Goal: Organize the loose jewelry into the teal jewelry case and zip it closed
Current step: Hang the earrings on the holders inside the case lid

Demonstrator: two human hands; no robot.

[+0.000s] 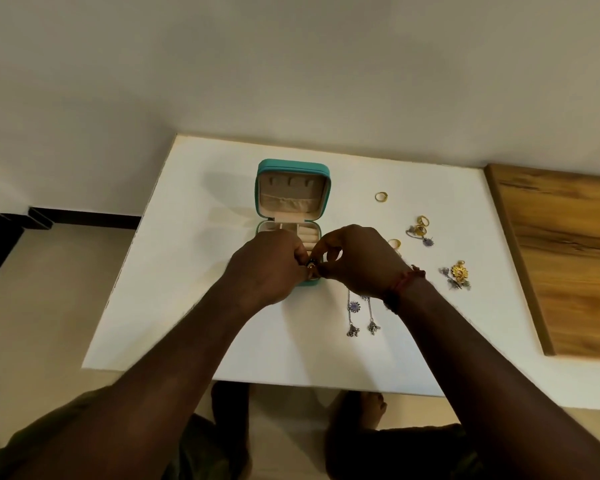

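Here, left hand (271,265) and right hand (355,259) pinching small jewelry piece (311,264), above open teal case (293,188)

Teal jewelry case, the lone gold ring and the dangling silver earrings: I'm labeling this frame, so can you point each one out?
Teal jewelry case (293,165): head view, on the raised lid's top edge.
Lone gold ring (381,196): head view, on the band.
Dangling silver earrings (353,306): head view, on the left one's purple-centered disc.

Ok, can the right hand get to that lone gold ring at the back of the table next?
Probably yes. The gold ring lies alone on bare white table, right of the open teal case, nothing blocking it. But the right hand is pinching a small piece with the left hand; free that first.
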